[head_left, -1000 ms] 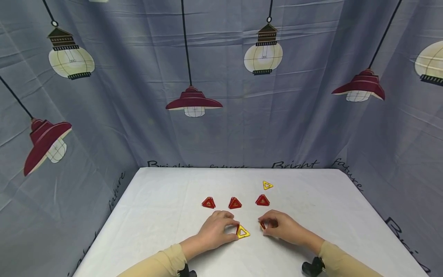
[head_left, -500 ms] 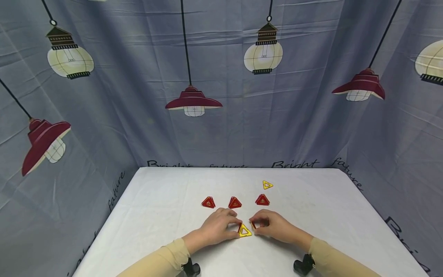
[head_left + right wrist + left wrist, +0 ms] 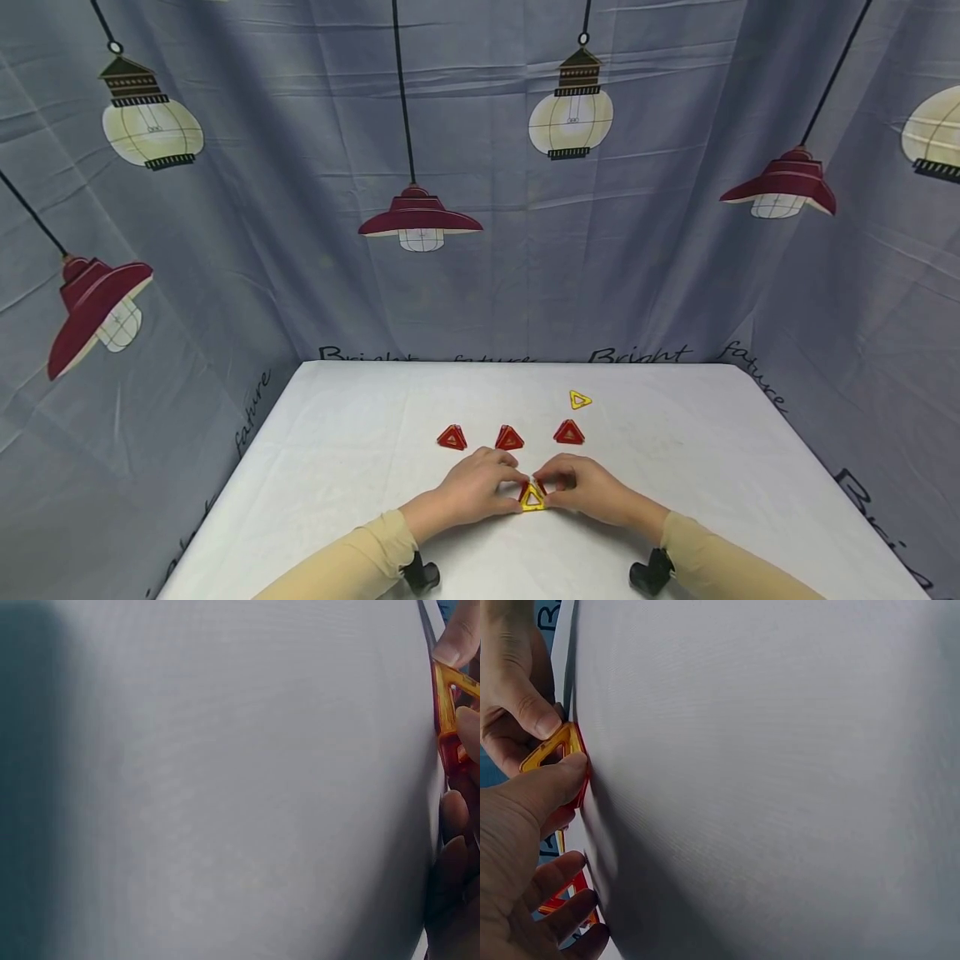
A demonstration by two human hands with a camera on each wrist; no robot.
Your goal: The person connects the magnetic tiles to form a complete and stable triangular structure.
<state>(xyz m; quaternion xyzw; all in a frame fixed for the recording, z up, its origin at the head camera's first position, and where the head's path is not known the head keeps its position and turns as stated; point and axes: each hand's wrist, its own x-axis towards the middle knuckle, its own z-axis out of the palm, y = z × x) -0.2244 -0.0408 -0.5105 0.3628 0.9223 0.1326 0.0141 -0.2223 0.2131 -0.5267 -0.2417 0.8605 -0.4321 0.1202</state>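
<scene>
In the head view my left hand (image 3: 474,488) and right hand (image 3: 592,492) face each other low over the table. Between them a yellow triangular frame tile (image 3: 533,507) leans upright, flanked by a red tile (image 3: 522,492) on the left and another red tile (image 3: 542,487) on the right. Left thumb and fingers pinch the left red tile; the right ones pinch the other. The left wrist view has the yellow tile (image 3: 536,757) between both thumbs. At the right edge of the right wrist view, red plastic (image 3: 448,750) meets the yellow. Fingers partly hide the tiles.
Three red triangular pieces, at left (image 3: 452,437), middle (image 3: 509,438) and right (image 3: 569,432), form a row beyond my hands on the white table (image 3: 360,467). Behind them lies one yellow triangle (image 3: 573,400). A grey curtain (image 3: 480,300) with printed lamps hangs around the table.
My right hand has moved left with its red tile until that tile meets the yellow one. My left hand has shifted slightly right with its tiles. The pieces behind stay put.
</scene>
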